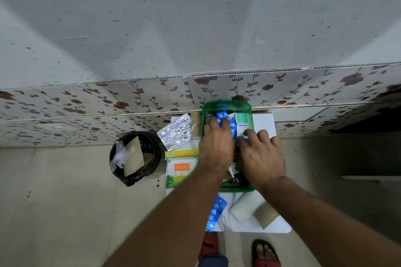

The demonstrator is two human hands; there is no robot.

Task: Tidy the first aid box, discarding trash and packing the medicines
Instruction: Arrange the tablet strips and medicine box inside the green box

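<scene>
Box (226, 106), green and open, is seated on the white surface (265, 122) against the floral wall. Left hand (217, 145) is pressed flat, grip open, on blue blister packs (223, 116) inside. Right hand (262, 154) is laid on a white carton (242, 123); its grip cannot be told. A bin (135, 158) stands left of the surface.

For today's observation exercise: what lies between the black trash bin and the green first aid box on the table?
In the head view, a crumpled silver blister sheet lies between the black trash bin and the green first aid box.
</scene>
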